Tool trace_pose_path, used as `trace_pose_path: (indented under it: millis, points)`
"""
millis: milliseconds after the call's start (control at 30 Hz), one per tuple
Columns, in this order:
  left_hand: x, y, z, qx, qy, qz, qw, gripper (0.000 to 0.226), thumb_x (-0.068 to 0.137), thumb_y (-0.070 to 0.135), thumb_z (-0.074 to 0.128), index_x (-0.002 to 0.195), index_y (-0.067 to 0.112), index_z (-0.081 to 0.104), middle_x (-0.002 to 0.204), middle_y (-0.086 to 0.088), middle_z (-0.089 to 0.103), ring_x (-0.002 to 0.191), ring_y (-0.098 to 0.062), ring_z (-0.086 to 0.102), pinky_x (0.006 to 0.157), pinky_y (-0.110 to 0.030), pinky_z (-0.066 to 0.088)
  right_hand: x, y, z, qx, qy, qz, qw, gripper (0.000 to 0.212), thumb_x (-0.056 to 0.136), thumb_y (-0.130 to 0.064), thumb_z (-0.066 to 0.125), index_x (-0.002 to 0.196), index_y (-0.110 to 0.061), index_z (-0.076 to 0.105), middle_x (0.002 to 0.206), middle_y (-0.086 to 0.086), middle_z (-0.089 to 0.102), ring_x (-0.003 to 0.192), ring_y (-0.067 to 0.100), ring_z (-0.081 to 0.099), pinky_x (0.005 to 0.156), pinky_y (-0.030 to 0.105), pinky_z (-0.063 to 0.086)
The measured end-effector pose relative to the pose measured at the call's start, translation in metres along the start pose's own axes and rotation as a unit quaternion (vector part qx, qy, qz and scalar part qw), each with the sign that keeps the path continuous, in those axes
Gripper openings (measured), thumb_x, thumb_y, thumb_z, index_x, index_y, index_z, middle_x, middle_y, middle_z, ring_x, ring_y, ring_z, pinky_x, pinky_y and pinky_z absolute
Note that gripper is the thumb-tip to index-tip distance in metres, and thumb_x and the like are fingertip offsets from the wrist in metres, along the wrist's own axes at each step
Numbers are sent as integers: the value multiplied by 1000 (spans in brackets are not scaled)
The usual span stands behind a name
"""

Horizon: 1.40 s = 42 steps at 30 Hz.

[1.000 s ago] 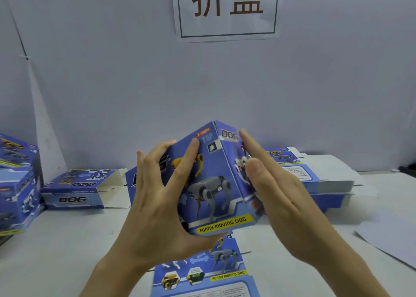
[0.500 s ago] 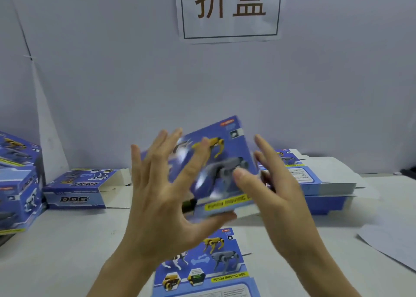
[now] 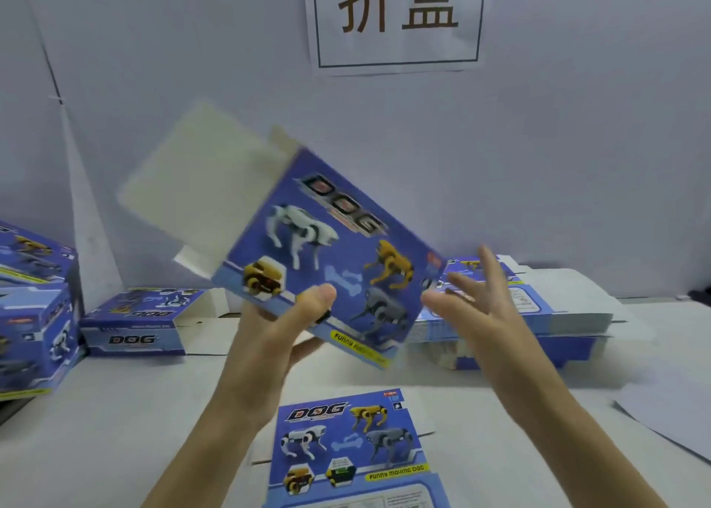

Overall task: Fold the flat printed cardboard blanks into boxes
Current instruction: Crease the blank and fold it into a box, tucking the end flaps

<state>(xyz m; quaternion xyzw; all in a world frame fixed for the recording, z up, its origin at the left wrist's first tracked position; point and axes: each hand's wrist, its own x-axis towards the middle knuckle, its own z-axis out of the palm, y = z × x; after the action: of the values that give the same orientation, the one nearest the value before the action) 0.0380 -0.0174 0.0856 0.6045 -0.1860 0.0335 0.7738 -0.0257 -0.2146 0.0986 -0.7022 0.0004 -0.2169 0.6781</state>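
Note:
A blue printed DOG box blank [image 3: 327,253] is held up in the air, tilted, its big printed face toward me and a plain cream flap [image 3: 200,184] sticking out at its upper left. My left hand [image 3: 277,338] grips its lower edge, thumb on the printed face and fingers behind. My right hand [image 3: 477,315] hovers just right of the box with fingers spread, touching nothing that I can see. Another flat blank [image 3: 354,446] lies on the table below the hands.
A pile of flat blanks [image 3: 538,307] sits at the back right. A partly folded box [image 3: 134,326] lies at the back left, and folded boxes [image 3: 34,315] are stacked at the far left. A white sheet [image 3: 673,411] lies at the right. A paper sign [image 3: 396,15] hangs on the wall.
The box has turned and risen, now showing its large face with the cream flap swung out at upper left. My right hand has come off it and opened; my left shifted to the lower edge.

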Motion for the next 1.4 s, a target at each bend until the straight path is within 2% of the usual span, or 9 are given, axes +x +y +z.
trace_pose_path:
  millis: [167, 333, 433, 567, 767, 933, 1067, 1200, 1400]
  points:
    - [1, 1, -10, 328, 61, 190, 923, 79, 56, 23, 90, 118, 24, 41, 115, 1, 55, 101, -13, 58, 76, -29, 55, 2, -13, -16, 59, -5, -94, 994, 35, 80, -45, 53, 111, -35, 66, 116, -8, 68, 108, 9, 64, 94, 33, 50]
    - [1, 4, -11, 361, -19, 236, 902, 88, 57, 7, 89, 129, 10, 39, 124, -8, 51, 112, -26, 54, 88, -45, 53, -6, -20, -12, 24, 13, -170, 985, 14, 85, -39, 66, 91, -27, 72, 91, -10, 72, 83, 6, 65, 69, 19, 55]
    - [-2, 3, -8, 349, -52, 270, 896, 89, 57, -1, 88, 127, 18, 39, 125, -10, 51, 114, -24, 55, 93, -39, 52, -4, -21, -17, 19, 47, -150, 987, 19, 71, -40, 68, 79, -24, 71, 70, -13, 65, 68, 2, 58, 67, 16, 48]
    - [-1, 2, -9, 341, -52, 304, 888, 88, 56, 5, 90, 123, 28, 37, 121, -5, 52, 110, -17, 55, 91, -17, 47, -1, -21, -22, 126, 1, -50, 991, 25, 63, -38, 69, 79, -20, 78, 85, 5, 68, 79, 18, 60, 79, 34, 51]
    - [-3, 4, -18, 305, -68, 277, 909, 82, 55, 36, 82, 124, 16, 43, 110, 37, 52, 97, 13, 55, 77, 0, 43, -3, -20, -12, 301, -92, 210, 926, 11, 67, -14, 66, 69, -10, 76, 66, 8, 70, 46, 16, 64, 31, 19, 40]
    - [-2, -4, -22, 321, -85, 226, 916, 88, 58, 43, 86, 131, 46, 38, 118, 31, 51, 111, 4, 52, 87, -8, 46, 3, -12, -12, 294, -69, 174, 937, 12, 69, -19, 67, 72, -13, 77, 72, 6, 70, 47, 11, 60, 32, 17, 38]
    - [-6, -1, -6, 321, 6, 167, 932, 101, 62, 38, 75, 150, 25, 27, 138, -1, 40, 126, -13, 44, 105, -42, 44, 9, -8, -12, 337, -37, 136, 931, 25, 70, -19, 64, 90, -10, 75, 93, 9, 73, 75, 17, 68, 56, 25, 57]
    - [-6, 20, -5, 193, -68, 65, 977, 66, 65, 42, 75, 127, 34, 53, 116, 16, 65, 114, -5, 59, 91, -31, 48, 8, -8, -9, 308, -40, 94, 946, 20, 72, -22, 59, 75, -18, 79, 85, 1, 74, 72, 15, 59, 61, 24, 53]
    - [-13, 34, -10, 104, 14, 87, 991, 38, 74, 45, 66, 102, 20, 67, 91, 5, 75, 83, -9, 71, 67, -14, 54, 6, -8, -8, 320, -73, 102, 939, 22, 71, -18, 58, 77, -17, 80, 87, 3, 75, 68, 11, 69, 55, 25, 56]
